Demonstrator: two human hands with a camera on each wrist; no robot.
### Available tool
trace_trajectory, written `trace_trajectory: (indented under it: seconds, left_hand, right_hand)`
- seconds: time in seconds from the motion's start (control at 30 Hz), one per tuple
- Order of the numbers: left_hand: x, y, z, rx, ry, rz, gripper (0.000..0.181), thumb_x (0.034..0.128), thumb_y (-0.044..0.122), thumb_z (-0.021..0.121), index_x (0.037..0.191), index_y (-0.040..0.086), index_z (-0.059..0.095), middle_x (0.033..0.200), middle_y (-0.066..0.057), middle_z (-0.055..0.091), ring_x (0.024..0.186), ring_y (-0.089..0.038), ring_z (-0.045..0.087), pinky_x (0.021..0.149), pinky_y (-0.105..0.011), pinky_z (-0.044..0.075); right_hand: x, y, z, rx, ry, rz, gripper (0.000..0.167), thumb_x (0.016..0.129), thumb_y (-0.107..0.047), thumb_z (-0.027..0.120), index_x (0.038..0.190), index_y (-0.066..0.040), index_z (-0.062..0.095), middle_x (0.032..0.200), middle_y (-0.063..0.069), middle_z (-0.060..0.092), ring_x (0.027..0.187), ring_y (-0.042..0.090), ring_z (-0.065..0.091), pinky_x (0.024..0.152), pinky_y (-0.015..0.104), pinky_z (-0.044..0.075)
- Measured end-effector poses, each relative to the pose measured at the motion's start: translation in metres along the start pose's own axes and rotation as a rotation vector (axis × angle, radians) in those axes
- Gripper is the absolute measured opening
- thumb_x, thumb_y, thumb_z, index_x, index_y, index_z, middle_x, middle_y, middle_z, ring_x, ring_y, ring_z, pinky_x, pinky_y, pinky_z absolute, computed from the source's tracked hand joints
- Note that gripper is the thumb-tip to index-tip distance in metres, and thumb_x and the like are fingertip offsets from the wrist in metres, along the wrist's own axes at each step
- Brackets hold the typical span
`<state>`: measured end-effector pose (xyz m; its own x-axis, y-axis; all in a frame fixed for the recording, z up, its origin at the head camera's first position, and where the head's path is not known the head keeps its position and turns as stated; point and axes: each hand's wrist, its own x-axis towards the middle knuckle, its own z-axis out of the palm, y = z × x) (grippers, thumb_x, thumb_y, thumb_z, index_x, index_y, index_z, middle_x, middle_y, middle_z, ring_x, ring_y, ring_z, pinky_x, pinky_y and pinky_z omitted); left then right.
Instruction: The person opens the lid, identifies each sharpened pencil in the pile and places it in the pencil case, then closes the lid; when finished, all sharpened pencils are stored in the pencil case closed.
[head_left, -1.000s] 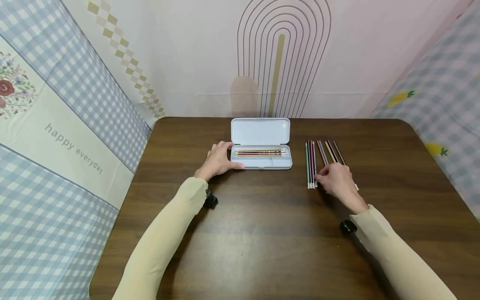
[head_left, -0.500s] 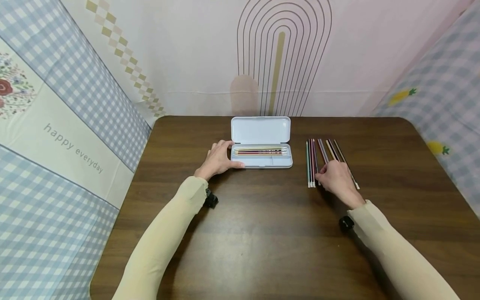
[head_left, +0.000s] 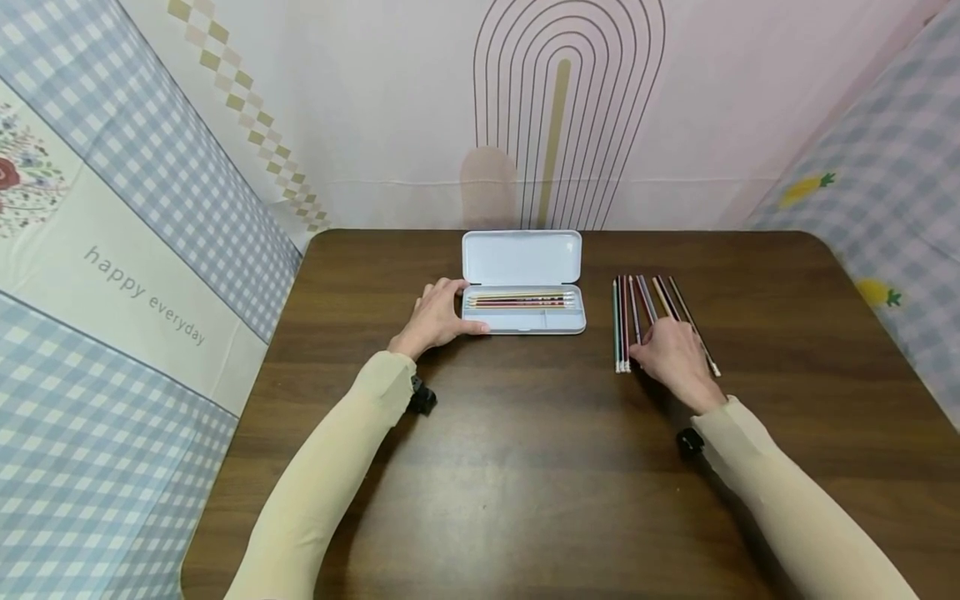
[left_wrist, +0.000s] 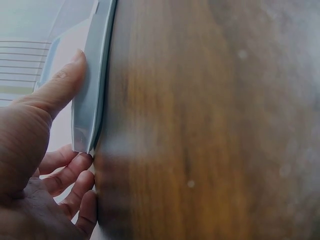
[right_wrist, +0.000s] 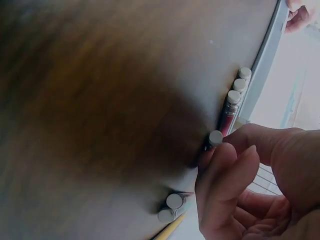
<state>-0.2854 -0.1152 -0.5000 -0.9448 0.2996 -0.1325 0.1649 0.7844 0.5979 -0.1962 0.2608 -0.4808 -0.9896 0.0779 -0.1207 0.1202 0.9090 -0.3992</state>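
Note:
A white pencil case point(head_left: 495, 325) lies with its lid point(head_left: 521, 257) raised and several pencils point(head_left: 517, 301) in its back compartment. My left hand point(head_left: 433, 320) grips the case's left end, thumb over the front edge and fingers around the side. In the left wrist view the fingertips touch the case's corner. Right of the case, my right hand point(head_left: 672, 354) pinches one pencil point(right_wrist: 215, 137) near its white eraser end, between thumb and fingers. On its left lie a few pencils point(head_left: 622, 325) side by side; others point(head_left: 688, 314) lie partly hidden by the hand.
The brown wooden table point(head_left: 487, 467) spreads out in front of both hands. A patterned cloth point(head_left: 390, 108) hangs behind its back edge, and checked cloths point(head_left: 142, 400) hang at the sides.
My right hand has shifted slightly left. The pencil in its fingers now stands a little apart, at a slant, from those on its left. The left hand keeps its place on the case.

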Motion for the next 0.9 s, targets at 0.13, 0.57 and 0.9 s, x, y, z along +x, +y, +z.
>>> trace_trajectory:
  seconds: [0.13,0.57,0.9]
  left_hand:
    - [0.0004,-0.0005,0.0001,0.003,0.002,0.0,0.098,0.085,0.05,0.093,0.162,0.009,0.048,0.161,-0.014,0.051,0.143,-0.036,0.045,0.121,-0.053,0.038]
    - [0.0001,0.0002,0.0,-0.001,-0.002,-0.001,0.098,0.0852,0.05,0.093,0.162,0.009,0.047,0.162,-0.014,0.05,0.145,-0.036,0.044,0.122,-0.053,0.037]
    - [0.0011,-0.0001,0.0004,0.012,0.003,-0.002,0.098,0.0846,0.05,0.093,0.162,0.009,0.048,0.162,-0.014,0.05,0.145,-0.036,0.045,0.122,-0.053,0.038]
  right_hand:
    - [0.0021,0.0015,0.0006,0.0,0.01,0.011,0.032,0.092,-0.024,0.078,0.067,-0.005,0.073,0.07,0.009,0.071,0.073,0.031,0.064,0.065,0.042,0.05]
    - [-0.0019,0.0044,-0.0019,0.051,0.092,0.059,0.037,0.092,-0.034,0.081,0.066,-0.01,0.071,0.074,0.01,0.072,0.079,0.035,0.068,0.065,0.044,0.05]
    - [-0.0044,0.0009,-0.0065,0.095,0.255,-0.084,0.018,0.086,-0.02,0.079,0.073,-0.009,0.075,0.072,0.01,0.074,0.078,0.037,0.069,0.07,0.047,0.05]
